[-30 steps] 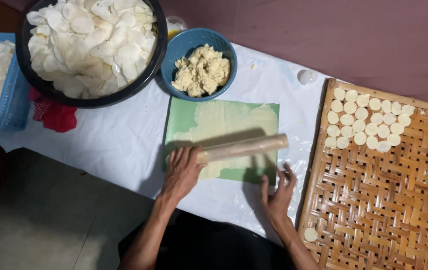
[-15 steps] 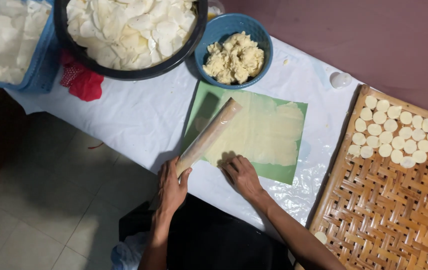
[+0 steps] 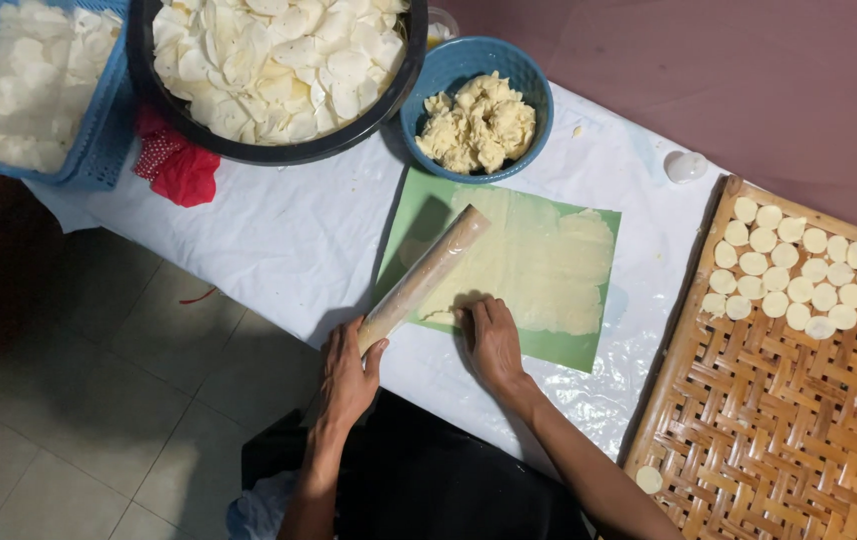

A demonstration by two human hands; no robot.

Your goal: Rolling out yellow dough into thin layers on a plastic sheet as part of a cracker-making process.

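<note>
Barely shifted since before: left hand (image 3: pixel 347 375) gripping smooth wooden rolling pin (image 3: pixel 424 278) (angled), right hand (image 3: pixel 494 342) flat, pressing thin pale dough sheet (image 3: pixel 539 265) near green mat (image 3: pixel 549 345) edge.

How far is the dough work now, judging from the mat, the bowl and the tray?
Done: rolled dough sheet covers most of the green mat; dough discs fill one corner of the woven tray. In hand: left hand grips the rolling pin, right hand presses the sheet's edge. Left: blue bowl holds unrolled dough.
</note>
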